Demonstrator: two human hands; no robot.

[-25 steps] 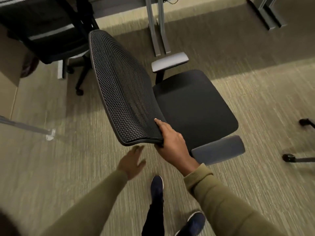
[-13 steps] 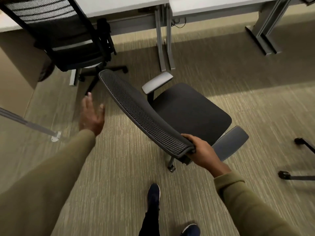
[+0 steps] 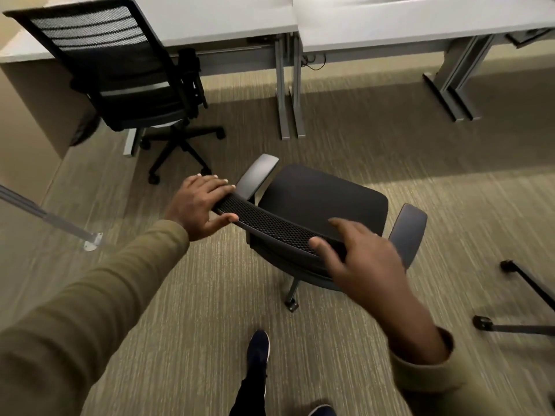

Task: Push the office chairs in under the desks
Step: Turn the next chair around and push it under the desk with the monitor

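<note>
I have the chair [image 3: 318, 202] by the top rail of its mesh back [image 3: 270, 222], one hand at each end, so I can steer it as well as shove it. My left hand [image 3: 199, 210] lies over the left end, fingers on top and thumb pressed against the near face: a closed hold on the rail. My right hand [image 3: 363, 259] is at the right end with the fingers spread loosely and blurred; the thumb touches the rail, but I cannot tell whether that hand truly grips or only rests there.

The chair stands out on the carpet [image 3: 420, 163], well apart from the desks [image 3: 390, 22], its seat pointing toward the gap under the right desk. The legs [image 3: 288, 94] where the two desks meet stand just left of that line, so I judge the two-handed hold matters: pushing from one end alone would swing the casters toward them. A second chair [image 3: 120, 76] at the left desk looks mostly tucked in. Another chair's base [image 3: 516, 298] pokes in at the right.
</note>
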